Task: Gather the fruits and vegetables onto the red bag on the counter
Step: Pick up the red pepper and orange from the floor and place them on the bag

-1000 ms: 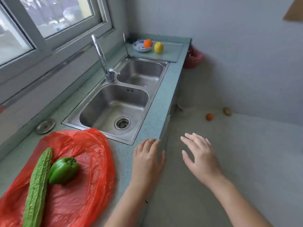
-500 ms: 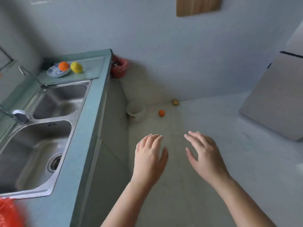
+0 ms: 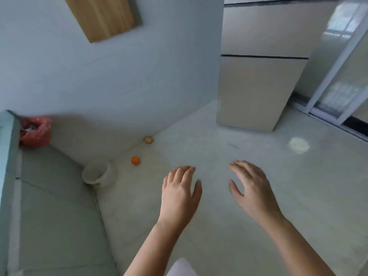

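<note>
Hovering above the pale grey tiled floor (image 3: 199,140), both hands carry nothing. The left hand (image 3: 180,193) and the right hand (image 3: 252,188) are stretched forward, palms down, fingers loose and a bit spread, w/ a gap between them. I judge they are held so because the person faces the floor items & is ready to pick, not because anything is gripped.

Task things: a small round orange fruit (image 3: 135,160) lies on the floor, near the white plastic bucket (image 3: 99,175) but apart from it. Further back, a small yellowish-brown lump (image 3: 148,139) sits just at the foot of the light blue wall (image 3: 99,86). It is maybe a potato, but too small to be sure. Both are round and can roll, and the wall blocks the lump on one side. Both are well ahead of the hands.

The red bag of the task is not in view. Only an edge of the teal counter (image 3: 7,156) shows at left, and a pinkish-red plastic sack (image 3: 35,132) sits at its far end, beside the wall. It looks like a waste sack, but I cannot tell for sure.

Next step, as I judge: go closer, bend down, take the orange fruit w/ one hand & the lump w/ the other, then bring them to the counter. Risk: a round fruit can roll away if touched from the side, so better to grasp it from above.
</note>
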### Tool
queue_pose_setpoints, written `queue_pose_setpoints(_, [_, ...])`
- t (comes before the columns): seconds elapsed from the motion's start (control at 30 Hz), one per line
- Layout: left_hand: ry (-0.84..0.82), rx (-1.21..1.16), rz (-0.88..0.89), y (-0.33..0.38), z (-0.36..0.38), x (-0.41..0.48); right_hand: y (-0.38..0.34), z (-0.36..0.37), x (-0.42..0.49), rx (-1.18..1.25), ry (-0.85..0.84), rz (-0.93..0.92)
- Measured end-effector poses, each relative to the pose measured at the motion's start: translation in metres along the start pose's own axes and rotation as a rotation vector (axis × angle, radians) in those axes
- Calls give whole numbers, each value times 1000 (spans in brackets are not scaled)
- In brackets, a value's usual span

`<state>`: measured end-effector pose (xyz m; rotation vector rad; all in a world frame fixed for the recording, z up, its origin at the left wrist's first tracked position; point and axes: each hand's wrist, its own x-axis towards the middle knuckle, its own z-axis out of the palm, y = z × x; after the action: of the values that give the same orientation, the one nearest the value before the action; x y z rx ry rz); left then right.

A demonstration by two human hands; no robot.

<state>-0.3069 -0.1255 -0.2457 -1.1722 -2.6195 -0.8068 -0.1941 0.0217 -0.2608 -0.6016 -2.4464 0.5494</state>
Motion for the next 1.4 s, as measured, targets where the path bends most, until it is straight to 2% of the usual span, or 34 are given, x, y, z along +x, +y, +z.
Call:
queue_pose_setpoints(0.37, [-157,-133,227,36,100,143,97,-13,74,-168,63,304])
queue_pose_setpoints(0.63, [-194,-228,335,60,158,284,142,-8,207,-215,113,379])
queue_pose_setpoints(0.83, [-270,-251,430,98,201,342,198,-28,236,-283,173,478])
queue_pose_setpoints(1.07, [-365,-327,561,188,269,387,294,-70,243,-351,278,600])
queue_pose_setpoints(1.4, [-425,-339,661,376,366,451,463,-177,266,-395,325,658])
